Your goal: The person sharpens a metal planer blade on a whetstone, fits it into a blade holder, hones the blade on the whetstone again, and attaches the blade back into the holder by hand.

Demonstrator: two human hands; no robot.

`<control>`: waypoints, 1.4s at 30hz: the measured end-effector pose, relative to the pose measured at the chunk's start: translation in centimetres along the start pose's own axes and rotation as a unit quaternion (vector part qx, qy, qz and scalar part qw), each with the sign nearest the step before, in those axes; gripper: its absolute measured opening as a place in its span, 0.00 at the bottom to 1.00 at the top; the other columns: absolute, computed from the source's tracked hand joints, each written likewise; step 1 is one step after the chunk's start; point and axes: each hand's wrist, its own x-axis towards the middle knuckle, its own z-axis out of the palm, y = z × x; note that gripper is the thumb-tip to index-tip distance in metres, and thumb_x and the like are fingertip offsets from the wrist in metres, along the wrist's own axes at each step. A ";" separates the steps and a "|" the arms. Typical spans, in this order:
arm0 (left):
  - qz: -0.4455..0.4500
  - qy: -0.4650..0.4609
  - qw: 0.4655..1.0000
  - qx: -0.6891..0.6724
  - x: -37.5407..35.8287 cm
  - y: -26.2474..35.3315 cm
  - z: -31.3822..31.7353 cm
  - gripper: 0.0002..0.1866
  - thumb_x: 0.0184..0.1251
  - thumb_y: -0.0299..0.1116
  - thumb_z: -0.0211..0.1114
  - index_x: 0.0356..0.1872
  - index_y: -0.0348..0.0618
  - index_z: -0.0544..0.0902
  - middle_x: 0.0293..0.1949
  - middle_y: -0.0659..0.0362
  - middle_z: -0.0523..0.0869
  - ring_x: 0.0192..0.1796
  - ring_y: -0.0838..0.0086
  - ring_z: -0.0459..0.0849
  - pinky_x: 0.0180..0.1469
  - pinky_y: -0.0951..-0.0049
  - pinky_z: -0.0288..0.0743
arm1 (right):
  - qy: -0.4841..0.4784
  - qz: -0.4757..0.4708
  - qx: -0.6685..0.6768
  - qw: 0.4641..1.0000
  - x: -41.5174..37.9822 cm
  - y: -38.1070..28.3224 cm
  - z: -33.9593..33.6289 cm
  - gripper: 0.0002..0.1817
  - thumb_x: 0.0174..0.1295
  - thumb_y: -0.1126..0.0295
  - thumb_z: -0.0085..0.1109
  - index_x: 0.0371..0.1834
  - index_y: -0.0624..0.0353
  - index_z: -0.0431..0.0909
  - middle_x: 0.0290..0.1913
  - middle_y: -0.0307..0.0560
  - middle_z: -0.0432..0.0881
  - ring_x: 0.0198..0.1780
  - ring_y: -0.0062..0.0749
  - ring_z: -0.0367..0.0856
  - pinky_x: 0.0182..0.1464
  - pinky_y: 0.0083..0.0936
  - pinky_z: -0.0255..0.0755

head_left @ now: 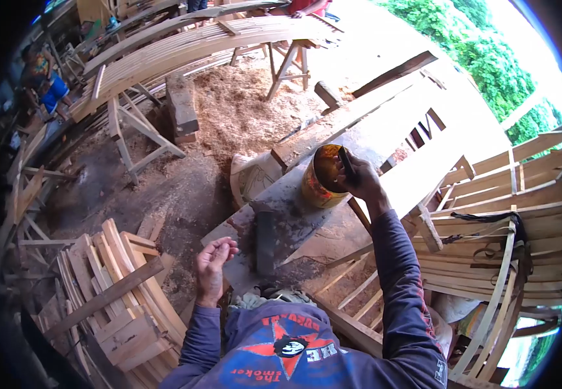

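Note:
A round yellow-orange container (325, 188) stands on a worn wooden bench (294, 207), its open top showing a brownish inside. At its right rim my right hand (364, 180) grips a dark, narrow object (346, 162). The lower part of that object is hard to make out. My left hand (213, 266) is raised beside the bench's near left edge, with its fingers curled together; whether something small is between them cannot be seen. Between my hands a dark rectangular block (265, 242) lies across the bench.
Stacked wooden strips (125, 272) lie at the lower left. Long boards rest on trestles (287, 71) at the back. Sawdust (235, 104) covers the floor. One person (50, 87) is at the far left, another (307, 8) at the top. Curved slats (488, 259) stand right.

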 end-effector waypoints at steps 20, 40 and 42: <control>0.222 0.113 0.873 0.419 -1.4 -10.1 2.8 0.10 0.72 0.29 0.68 0.50 0.37 0.88 0.52 0.48 0.88 0.57 0.52 0.86 0.63 0.56 0.79 | 0.018 -0.253 -0.770 0.585 -2.7 27.7 3.3 0.40 0.69 0.65 0.66 0.77 0.77 0.61 0.58 0.72 0.73 0.62 0.69 0.72 0.64 0.54 0.70; 0.248 -0.008 0.872 0.421 10.5 -7.2 2.9 0.33 0.63 0.21 0.69 0.72 0.38 0.75 0.70 0.44 0.77 0.74 0.47 0.74 0.77 0.52 0.65 | -0.001 -0.254 -0.794 0.552 -0.1 25.7 4.8 0.41 0.64 0.67 0.70 0.80 0.62 0.64 0.60 0.67 0.73 0.62 0.66 0.71 0.66 0.56 0.67; 0.275 -0.083 0.855 0.431 11.3 -5.7 2.0 0.36 0.60 0.19 0.68 0.74 0.38 0.73 0.70 0.45 0.78 0.74 0.47 0.73 0.78 0.52 0.64 | -0.032 -0.238 -0.803 0.546 -2.0 25.5 4.2 0.38 0.65 0.68 0.68 0.79 0.59 0.67 0.60 0.67 0.73 0.61 0.65 0.72 0.64 0.55 0.69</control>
